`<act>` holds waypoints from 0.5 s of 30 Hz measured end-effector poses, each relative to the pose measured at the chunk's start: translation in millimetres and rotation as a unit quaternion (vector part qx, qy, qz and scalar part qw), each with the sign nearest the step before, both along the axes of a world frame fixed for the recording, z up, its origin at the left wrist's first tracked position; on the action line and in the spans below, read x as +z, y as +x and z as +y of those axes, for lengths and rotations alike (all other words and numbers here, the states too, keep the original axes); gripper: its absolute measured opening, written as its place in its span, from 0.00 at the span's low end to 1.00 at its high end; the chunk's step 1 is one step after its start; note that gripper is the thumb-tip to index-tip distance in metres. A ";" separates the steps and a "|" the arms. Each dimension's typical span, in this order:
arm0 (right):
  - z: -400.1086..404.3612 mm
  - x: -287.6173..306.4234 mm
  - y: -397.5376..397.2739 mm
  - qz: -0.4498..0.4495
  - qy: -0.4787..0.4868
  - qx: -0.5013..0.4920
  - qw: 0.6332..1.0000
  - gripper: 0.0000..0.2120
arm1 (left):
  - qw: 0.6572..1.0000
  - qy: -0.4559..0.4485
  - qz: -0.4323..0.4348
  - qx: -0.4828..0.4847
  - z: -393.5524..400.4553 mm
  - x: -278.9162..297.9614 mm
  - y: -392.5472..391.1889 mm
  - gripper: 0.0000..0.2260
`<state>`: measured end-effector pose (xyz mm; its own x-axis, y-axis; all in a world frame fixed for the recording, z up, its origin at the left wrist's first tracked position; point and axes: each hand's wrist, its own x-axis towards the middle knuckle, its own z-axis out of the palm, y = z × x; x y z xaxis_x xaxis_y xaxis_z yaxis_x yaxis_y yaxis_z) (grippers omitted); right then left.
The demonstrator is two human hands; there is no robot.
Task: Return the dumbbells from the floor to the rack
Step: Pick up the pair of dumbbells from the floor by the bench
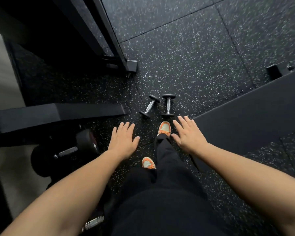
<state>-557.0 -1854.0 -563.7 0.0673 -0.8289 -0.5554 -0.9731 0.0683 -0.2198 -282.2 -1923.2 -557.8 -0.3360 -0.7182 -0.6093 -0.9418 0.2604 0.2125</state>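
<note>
Two small dumbbells with black heads and chrome handles lie side by side on the speckled rubber floor: the left dumbbell (149, 106) lies slanted, the right dumbbell (168, 105) points straight away from me. My left hand (123, 140) hovers open, palm down, below and left of them. My right hand (187, 134) is also open with fingers spread, just below and right of the right dumbbell. Neither hand touches anything. A black rack frame (109, 40) rises at the upper left.
A larger black dumbbell (66, 153) rests low at the left under a black rack bar (58, 114). A chrome handle (94, 223) shows at the bottom left. A black padded bench (245, 116) fills the right side. My orange shoes (164, 127) stand just before the small dumbbells.
</note>
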 end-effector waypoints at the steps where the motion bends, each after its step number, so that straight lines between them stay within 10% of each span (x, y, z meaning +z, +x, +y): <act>1: -12.0 -10.5 -4.7 -0.001 0.005 0.000 1.000 0.31 | 1.000 0.004 -0.003 -0.003 -12.8 -8.4 -5.9 0.30; 15: -156.9 -277.1 -44.0 -0.045 0.102 -0.135 0.985 0.31 | 0.993 0.071 0.029 -0.085 -163.5 -300.2 -86.1 0.28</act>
